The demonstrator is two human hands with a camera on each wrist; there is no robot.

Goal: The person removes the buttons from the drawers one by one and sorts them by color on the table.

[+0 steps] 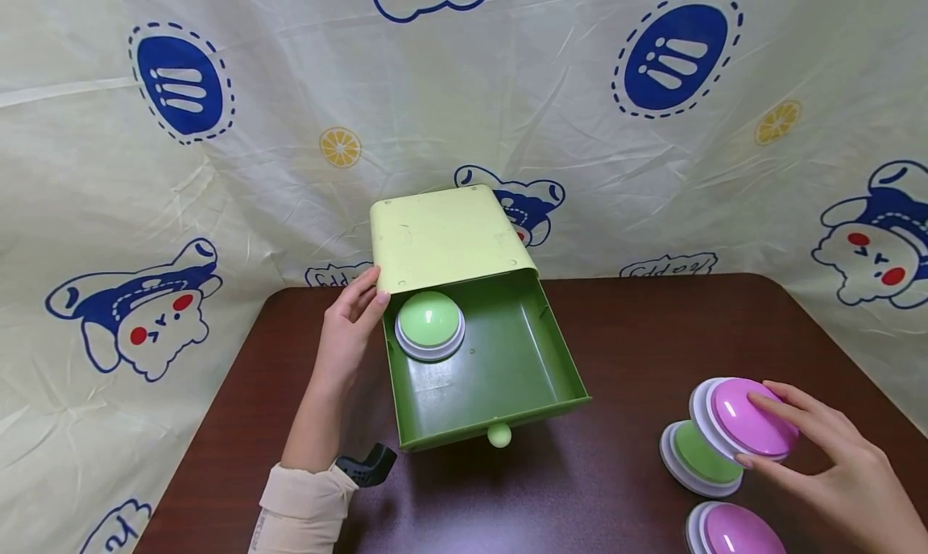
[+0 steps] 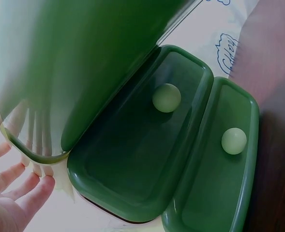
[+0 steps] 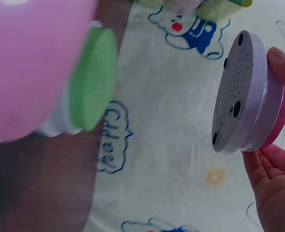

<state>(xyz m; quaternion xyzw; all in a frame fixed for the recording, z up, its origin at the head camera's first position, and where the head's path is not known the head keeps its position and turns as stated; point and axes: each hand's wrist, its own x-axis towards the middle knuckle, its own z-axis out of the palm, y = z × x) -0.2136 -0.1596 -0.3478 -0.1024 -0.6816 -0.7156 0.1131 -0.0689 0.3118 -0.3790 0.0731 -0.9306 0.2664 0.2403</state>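
Note:
My right hand [image 1: 841, 457] grips a round push button with a pink top and pale base [image 1: 754, 417] by its rim. Its underside [image 3: 234, 92], with small holes, shows in the right wrist view. Below it on the table sits a button with a green top [image 1: 706, 453]; another pink button [image 1: 739, 530] lies nearer. With fingers extended, my left hand [image 1: 348, 320] touches the left side of a pale green drawer box [image 1: 449, 240]. The box's top drawer [image 1: 500, 369] is pulled out, with a green button [image 1: 429, 324] in its back left corner.
Two closed drawers with round knobs, a middle one [image 2: 137, 150] and a bottom one [image 2: 205, 188], show in the left wrist view. The dark brown table [image 1: 616, 336] meets a printed cloth backdrop [image 1: 449, 79] behind the box.

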